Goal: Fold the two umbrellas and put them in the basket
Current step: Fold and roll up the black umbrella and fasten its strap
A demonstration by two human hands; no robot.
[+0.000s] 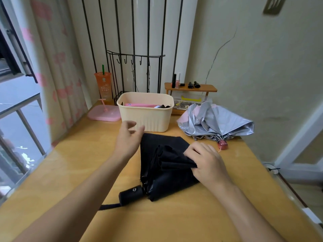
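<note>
Pinching a soft black fold with the right hand (208, 163), down on the black umbrella (162, 165). Hovering just over its far edge with the left hand (129, 137), fingers loose, holding nothing. Lying flat on the table (70, 172) with the handle (130, 194) toward the camera. Probably feeling light, floppy and a bit slippery, so best gripping the hard handle and pressing the folds flat. Leaving the silver umbrella (216, 123) puffed up just beside the basket (148, 119), not yet folded.

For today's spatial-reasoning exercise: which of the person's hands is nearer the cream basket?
Left. The left hand hovers just in front of the cream basket; the right hand is farther off, holding folds of the black umbrella.
</note>
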